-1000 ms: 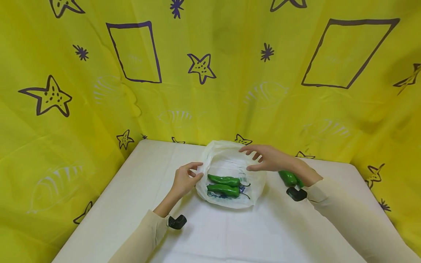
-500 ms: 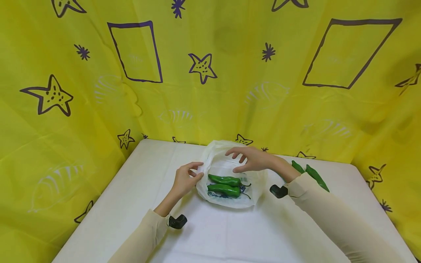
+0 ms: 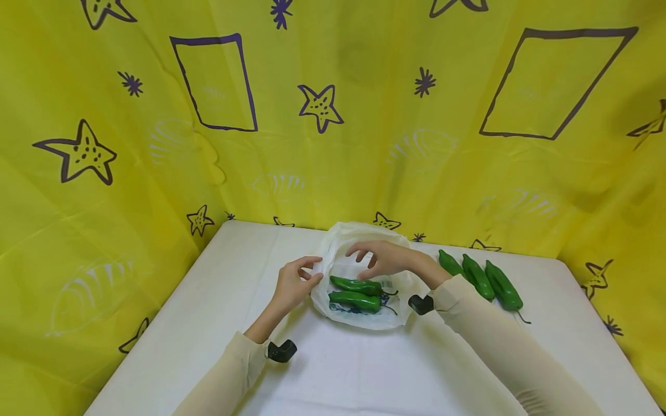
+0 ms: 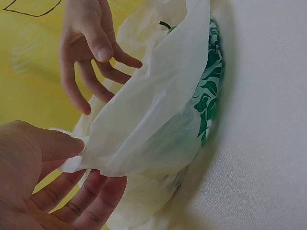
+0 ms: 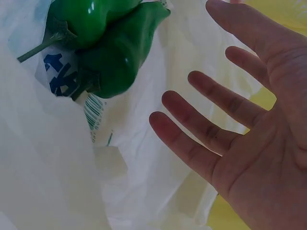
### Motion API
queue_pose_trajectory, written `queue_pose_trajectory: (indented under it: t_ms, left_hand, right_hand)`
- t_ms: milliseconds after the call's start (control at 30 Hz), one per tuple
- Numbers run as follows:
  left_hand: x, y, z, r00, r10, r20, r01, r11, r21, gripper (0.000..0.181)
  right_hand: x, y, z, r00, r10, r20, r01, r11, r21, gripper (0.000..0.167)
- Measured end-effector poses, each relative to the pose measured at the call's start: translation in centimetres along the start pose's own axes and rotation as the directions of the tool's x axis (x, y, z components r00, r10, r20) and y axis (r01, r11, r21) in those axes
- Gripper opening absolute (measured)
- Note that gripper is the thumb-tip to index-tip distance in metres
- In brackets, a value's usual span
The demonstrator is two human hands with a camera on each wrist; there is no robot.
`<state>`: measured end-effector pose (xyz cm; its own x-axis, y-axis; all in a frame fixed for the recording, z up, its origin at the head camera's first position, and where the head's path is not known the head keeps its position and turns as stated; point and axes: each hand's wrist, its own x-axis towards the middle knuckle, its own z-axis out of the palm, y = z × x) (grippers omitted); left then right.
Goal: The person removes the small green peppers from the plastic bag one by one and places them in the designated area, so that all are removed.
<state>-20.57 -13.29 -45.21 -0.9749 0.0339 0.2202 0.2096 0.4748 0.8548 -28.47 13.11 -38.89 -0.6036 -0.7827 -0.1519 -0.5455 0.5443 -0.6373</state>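
A thin white plastic bag [image 3: 364,322] lies open on the table, two green peppers [image 3: 355,300] side by side inside it. My left hand [image 3: 293,286] pinches the bag's left rim between thumb and fingers, as the left wrist view shows with the bag's edge [image 4: 96,160]. Over the bag's mouth hovers my right hand [image 3: 385,258], fingers spread and holding nothing, just above the upper pepper. In the right wrist view the right hand's fingers [image 5: 201,129] are apart from the peppers [image 5: 115,62]. A barcode and blue print show on the bag.
To the right of the bag, three more green peppers [image 3: 477,276] lie in a row, partly behind the right sleeve [image 3: 489,332]. A white cloth covers the table [image 3: 333,375]. A yellow patterned curtain [image 3: 359,162] hangs behind and at the sides.
My right hand has moved left, from the bag's right rim to above the peppers inside. The peppers on the right have come into view from behind the arm. The left hand has stayed put.
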Motion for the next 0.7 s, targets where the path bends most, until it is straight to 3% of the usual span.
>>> queue_pose_trajectory:
  t_ms: [300,700]
  left_hand:
    - [0.0,0.0,0.0,1.0,-0.005,-0.006,0.005,1.0,0.015,0.034]
    - [0.0,-0.1,0.1,1.0,0.023,-0.01,-0.023,0.999,-0.026,0.035]
  right_hand:
    - [1.3,0.5,1.1,0.998,0.035,0.061,-0.035,0.999,0.013,0.057]
    - [1.6,0.6,1.6,0.973,0.147,0.175,-0.146,0.989,-0.019,0.049]
